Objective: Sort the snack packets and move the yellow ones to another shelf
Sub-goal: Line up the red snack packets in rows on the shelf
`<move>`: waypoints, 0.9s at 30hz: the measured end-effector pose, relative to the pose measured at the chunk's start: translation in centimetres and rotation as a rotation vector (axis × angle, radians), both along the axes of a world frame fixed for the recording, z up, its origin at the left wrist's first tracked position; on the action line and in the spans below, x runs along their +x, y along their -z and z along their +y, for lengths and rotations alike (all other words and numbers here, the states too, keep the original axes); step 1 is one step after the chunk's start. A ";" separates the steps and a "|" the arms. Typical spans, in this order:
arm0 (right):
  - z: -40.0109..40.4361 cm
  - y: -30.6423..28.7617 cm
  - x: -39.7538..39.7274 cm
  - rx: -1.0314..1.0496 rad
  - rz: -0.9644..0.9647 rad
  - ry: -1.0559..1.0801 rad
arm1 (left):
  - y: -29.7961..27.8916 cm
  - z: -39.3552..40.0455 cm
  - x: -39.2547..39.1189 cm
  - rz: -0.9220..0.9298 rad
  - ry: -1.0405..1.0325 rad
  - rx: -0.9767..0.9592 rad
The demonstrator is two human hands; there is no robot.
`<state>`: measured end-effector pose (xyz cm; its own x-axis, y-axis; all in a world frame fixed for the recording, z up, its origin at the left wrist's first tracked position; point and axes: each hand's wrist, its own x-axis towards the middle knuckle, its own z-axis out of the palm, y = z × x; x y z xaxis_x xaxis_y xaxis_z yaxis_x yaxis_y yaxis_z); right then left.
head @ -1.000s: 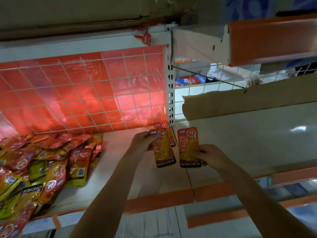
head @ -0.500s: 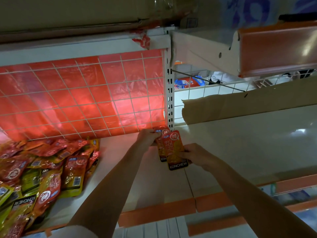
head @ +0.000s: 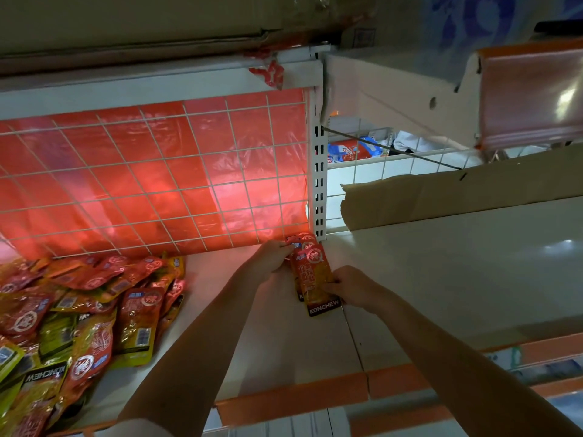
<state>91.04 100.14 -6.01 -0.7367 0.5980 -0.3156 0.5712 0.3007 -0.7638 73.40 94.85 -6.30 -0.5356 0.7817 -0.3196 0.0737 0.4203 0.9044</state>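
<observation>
Right hand (head: 345, 287): curled on the right edge of the front packet (head: 314, 280), which is pinched near its middle.
Left hand (head: 273, 255): closed on the upper left of the stack (head: 299, 244) behind the front packet.
Front packet: yellow-orange with a red top and a round seal; "KONCHEW" is read in white on the black strip at its lower end.
Place: the packets are held just above the shelf (head: 441, 279), by the slotted post (head: 319, 184).
Pile (head: 79, 316): red, yellow and green packets are heaped at the left of the shelf, well apart from the hands; "KONCHEW" is seen upside down on one.
Backing: red sheet (head: 142, 184) behind a white wire grid.
Cardboard (head: 457, 197): leaned at the back right.
</observation>
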 end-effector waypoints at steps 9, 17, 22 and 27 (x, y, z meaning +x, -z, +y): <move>-0.5 -0.4 0.0 0.213 -0.077 0.023 | 0.5 -0.3 -0.6 0.082 -0.102 0.059; -0.4 -0.1 0.1 0.255 -0.088 0.029 | 0.6 -0.2 -0.6 0.090 -0.122 0.055; -0.4 0.0 0.0 0.263 -0.089 0.034 | 0.7 -0.4 -0.2 0.146 -0.101 0.063; -0.6 0.1 -0.2 0.295 -0.110 0.040 | 0.9 -0.5 0.0 0.153 -0.120 0.089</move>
